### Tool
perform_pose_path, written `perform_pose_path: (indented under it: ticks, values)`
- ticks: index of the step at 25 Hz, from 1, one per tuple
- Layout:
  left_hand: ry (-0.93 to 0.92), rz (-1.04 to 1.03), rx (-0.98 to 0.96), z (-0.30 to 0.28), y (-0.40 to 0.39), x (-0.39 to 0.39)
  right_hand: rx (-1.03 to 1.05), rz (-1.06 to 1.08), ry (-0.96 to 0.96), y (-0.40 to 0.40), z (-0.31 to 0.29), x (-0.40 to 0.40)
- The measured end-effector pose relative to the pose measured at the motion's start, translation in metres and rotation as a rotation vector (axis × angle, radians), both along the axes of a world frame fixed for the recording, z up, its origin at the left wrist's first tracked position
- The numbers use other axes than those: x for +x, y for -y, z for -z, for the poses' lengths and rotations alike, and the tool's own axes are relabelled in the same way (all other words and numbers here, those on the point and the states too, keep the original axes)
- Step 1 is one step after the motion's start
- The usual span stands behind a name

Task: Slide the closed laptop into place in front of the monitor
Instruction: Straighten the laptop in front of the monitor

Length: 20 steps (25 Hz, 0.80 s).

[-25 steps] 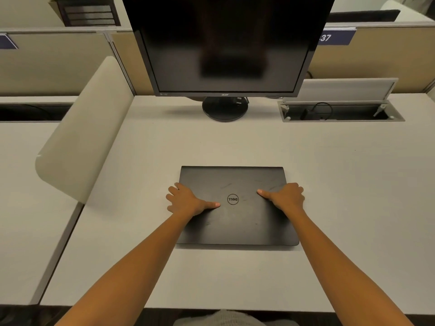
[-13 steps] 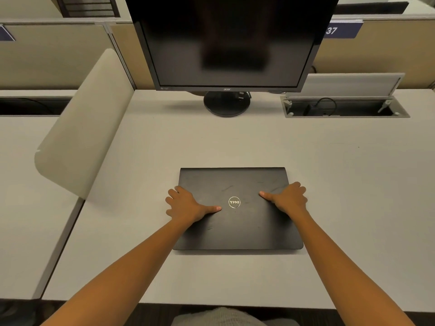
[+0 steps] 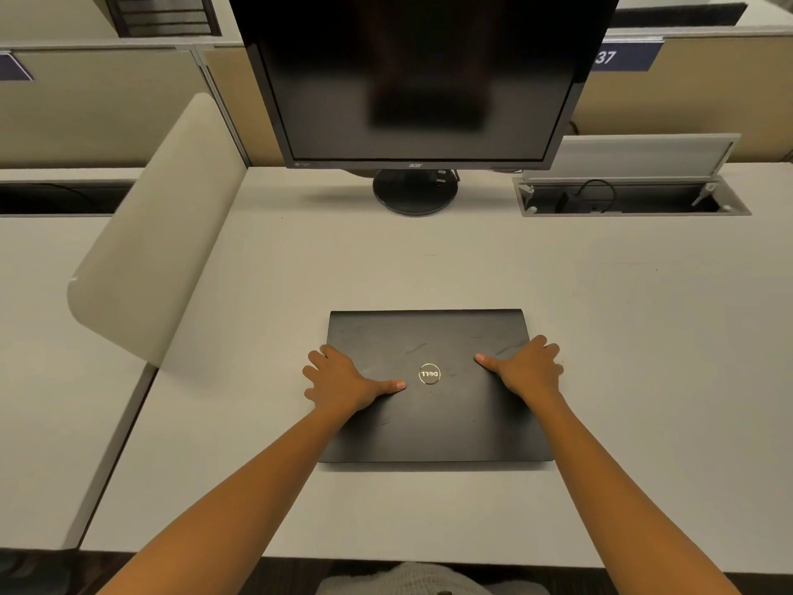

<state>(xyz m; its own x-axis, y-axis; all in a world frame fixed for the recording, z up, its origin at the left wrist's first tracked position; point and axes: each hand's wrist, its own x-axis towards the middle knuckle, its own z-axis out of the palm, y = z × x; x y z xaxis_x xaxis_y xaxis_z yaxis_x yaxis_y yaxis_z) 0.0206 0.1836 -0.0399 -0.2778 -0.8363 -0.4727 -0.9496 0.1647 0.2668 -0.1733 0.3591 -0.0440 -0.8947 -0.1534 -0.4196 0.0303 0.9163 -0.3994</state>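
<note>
A pale counter (image 3: 622, 345) in an office cubicle runs back to tan partition panels, with a dark monitor (image 3: 420, 79) standing on its round base at the rear and an open cable tray (image 3: 631, 199) to its right. The closed laptop (image 3: 433, 418) lies flat on the counter, squared to the monitor but well short of its base, nearer our edge. Our left hand (image 3: 343, 380) and right hand (image 3: 525, 367) rest spread and palm-down on the lid, fingers draped toward the side edges, thumbs pointing in at the round logo; they press rather than clasp. To slide it well, we judge that we should keep even downward pressure on both sides so it travels straight, push forward steadily, and stop before the front edge meets the monitor's base.
</note>
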Motion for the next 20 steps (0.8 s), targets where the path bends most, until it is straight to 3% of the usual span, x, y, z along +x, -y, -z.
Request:
perform_pose_path:
  ticks: [20]
  values:
    - [0.032,0.001,0.002,-0.0004,-0.0020,0.0032,-0.083,0.010,-0.004,-0.0065,0.0020,0.0044]
